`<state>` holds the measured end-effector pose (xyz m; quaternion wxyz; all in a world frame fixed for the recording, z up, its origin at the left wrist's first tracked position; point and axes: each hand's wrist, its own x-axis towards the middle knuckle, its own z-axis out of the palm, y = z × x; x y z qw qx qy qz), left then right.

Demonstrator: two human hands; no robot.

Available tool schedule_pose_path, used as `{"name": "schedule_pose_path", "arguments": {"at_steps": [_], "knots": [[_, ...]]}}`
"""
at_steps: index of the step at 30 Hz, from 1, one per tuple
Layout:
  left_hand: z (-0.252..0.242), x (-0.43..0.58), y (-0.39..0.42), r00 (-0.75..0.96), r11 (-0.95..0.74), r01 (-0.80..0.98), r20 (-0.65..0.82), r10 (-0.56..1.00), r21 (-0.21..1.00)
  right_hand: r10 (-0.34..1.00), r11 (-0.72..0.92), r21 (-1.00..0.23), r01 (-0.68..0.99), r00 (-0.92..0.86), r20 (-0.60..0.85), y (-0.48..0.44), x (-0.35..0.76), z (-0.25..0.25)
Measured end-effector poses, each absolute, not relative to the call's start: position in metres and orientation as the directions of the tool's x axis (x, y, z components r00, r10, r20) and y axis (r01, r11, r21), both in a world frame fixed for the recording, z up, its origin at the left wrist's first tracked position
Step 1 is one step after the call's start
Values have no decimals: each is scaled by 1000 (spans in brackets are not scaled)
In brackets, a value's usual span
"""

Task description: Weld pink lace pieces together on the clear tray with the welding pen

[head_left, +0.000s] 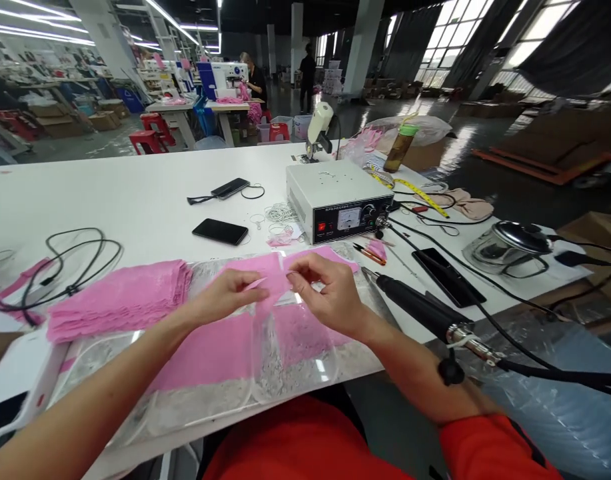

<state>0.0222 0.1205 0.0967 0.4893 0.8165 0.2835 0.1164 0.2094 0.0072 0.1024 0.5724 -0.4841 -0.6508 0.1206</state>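
Between my two hands a small piece of thin pink fabric [272, 285] is pinched, lifted a little above the table. My left hand [230, 292] grips its left edge between thumb and fingers. On its right edge my right hand [328, 287] closes with thumb and forefinger. Below lies a larger flat pink sheet [212, 353] on a clear plastic mat [200, 410]. More pink fabric [301, 337] shows under the mat's clear surface or on it; I cannot tell which. A thick stack of pink fabric pieces [120, 293] lies to the left of my left hand.
A grey control box [342, 200] stands behind my hands. A black handheld tool [415, 307] with cables lies at right, near a dark phone [448, 277] and a glass jar [505, 247]. Another phone [220, 231] lies behind the mat. Black cables [70, 267] coil at left.
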Motion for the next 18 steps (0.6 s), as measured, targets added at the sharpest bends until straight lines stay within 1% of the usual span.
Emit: {"name": "schedule_pose_path", "arguments": {"at_steps": [3, 5, 6, 8, 10, 12, 15, 17, 18], "knots": [[99, 6, 124, 811, -284, 359, -147, 566, 889, 817, 431, -834, 345, 242, 523, -6, 211, 104], [96, 6, 125, 821, -278, 395, -202, 533, 876, 858, 332, -896, 293, 301, 417, -15, 218, 94], [92, 9, 124, 824, -312, 423, -218, 524, 851, 873, 266, -920, 289, 332, 357, -19, 223, 86], [82, 23, 118, 825, -443, 485, -227, 518, 754, 881, 113, -937, 330, 402, 248, -29, 236, 65], [71, 42, 111, 827, -602, 533, -212, 521, 595, 851, -38, -906, 422, 489, 193, -39, 250, 44], [61, 61, 105, 824, -637, 545, -207, 528, 544, 828, -144, -841, 522, 528, 187, -51, 264, 26], [49, 80, 97, 817, -660, 557, -189, 545, 504, 807, -240, -729, 641, 550, 217, -66, 277, 11], [44, 83, 93, 821, -715, 553, -134, 555, 428, 803, -282, -670, 687, 552, 227, -73, 282, 6], [42, 82, 91, 834, -759, 533, -81, 546, 374, 804, -295, -647, 703, 549, 230, -74, 283, 5]]}}
